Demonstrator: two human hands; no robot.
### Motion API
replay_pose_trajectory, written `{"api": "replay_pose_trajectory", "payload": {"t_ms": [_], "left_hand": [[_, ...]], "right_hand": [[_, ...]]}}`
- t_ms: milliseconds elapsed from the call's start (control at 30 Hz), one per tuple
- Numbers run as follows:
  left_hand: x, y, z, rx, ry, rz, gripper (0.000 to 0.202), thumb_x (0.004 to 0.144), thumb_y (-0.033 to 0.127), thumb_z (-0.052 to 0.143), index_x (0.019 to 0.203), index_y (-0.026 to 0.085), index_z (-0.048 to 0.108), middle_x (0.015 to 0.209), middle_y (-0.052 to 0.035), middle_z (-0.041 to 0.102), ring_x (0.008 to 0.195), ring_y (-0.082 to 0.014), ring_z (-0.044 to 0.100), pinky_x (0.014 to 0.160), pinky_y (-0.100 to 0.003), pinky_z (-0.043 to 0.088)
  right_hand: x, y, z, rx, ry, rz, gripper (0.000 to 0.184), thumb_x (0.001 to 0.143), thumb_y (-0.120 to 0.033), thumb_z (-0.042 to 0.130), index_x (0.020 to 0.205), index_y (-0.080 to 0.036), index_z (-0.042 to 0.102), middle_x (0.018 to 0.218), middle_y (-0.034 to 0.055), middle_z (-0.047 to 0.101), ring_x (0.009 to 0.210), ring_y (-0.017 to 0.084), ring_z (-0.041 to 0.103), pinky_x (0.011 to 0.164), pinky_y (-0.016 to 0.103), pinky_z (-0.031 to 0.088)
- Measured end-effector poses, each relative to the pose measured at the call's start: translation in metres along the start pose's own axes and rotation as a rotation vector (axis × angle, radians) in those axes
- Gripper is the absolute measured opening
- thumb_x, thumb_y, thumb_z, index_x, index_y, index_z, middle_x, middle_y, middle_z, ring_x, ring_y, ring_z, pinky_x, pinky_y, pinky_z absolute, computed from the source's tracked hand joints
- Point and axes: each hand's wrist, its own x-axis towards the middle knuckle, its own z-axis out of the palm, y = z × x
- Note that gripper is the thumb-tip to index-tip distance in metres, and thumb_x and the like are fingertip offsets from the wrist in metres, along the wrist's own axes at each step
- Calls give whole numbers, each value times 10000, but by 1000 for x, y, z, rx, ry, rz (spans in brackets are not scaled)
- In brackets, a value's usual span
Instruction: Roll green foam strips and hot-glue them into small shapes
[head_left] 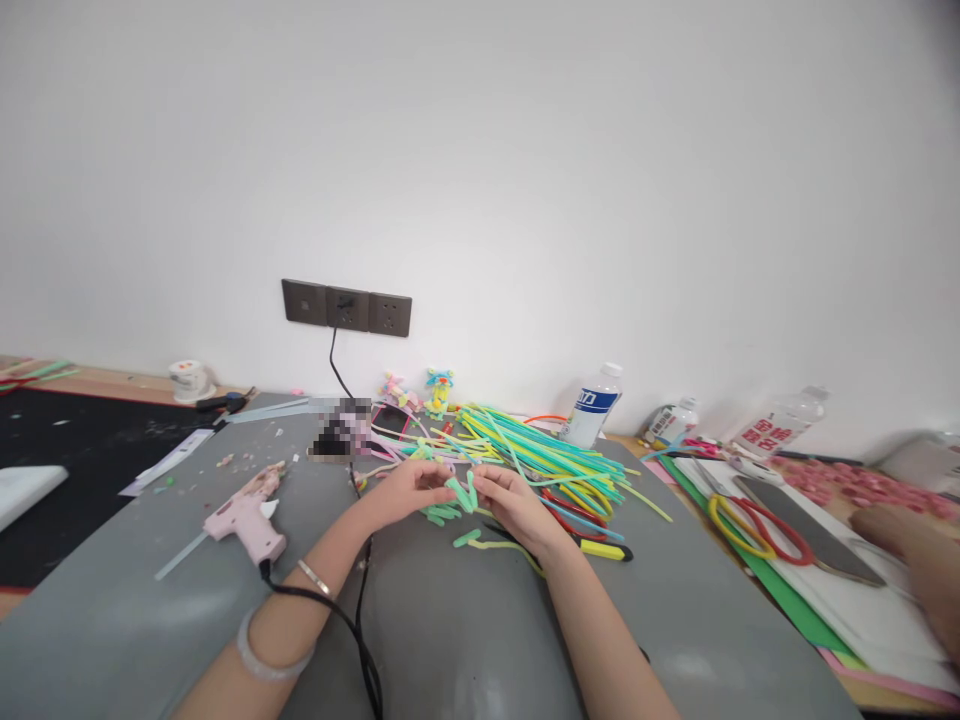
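Note:
My left hand point(409, 490) and my right hand point(517, 505) meet over a grey mat point(450, 620), both pinching a bent green pipe cleaner point(462, 492) between their fingertips. Short green cut pieces point(441, 514) lie just under the hands, and another green piece point(466, 538) lies nearer me. A heap of green, yellow and blue pipe cleaners point(547, 450) spreads behind and to the right of my right hand. A yellow-handled cutter point(604, 549) rests beside my right wrist.
A pink glue gun point(247, 518) lies at left, its black cord point(352, 640) crossing under my left forearm. Water bottles point(594, 405) stand by the wall. Scissors point(757, 525) rest on sheets at right, near another person's hand point(911, 555). Wall sockets point(346, 307) sit behind.

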Motion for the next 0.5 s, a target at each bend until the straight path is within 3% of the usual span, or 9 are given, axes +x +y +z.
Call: {"api": "replay_pose_trajectory", "payload": {"t_ms": [500], "left_hand": [[-2, 5, 0, -70, -47, -35, 345, 745, 439, 734, 902, 134, 703, 780, -20, 670, 706, -140, 595, 687, -247, 441]], "right_hand": [[-2, -2, 3, 0, -27, -3, 295, 732, -432, 783, 730, -174, 641, 689, -19, 518, 631, 114, 428, 645, 249, 361]]}}
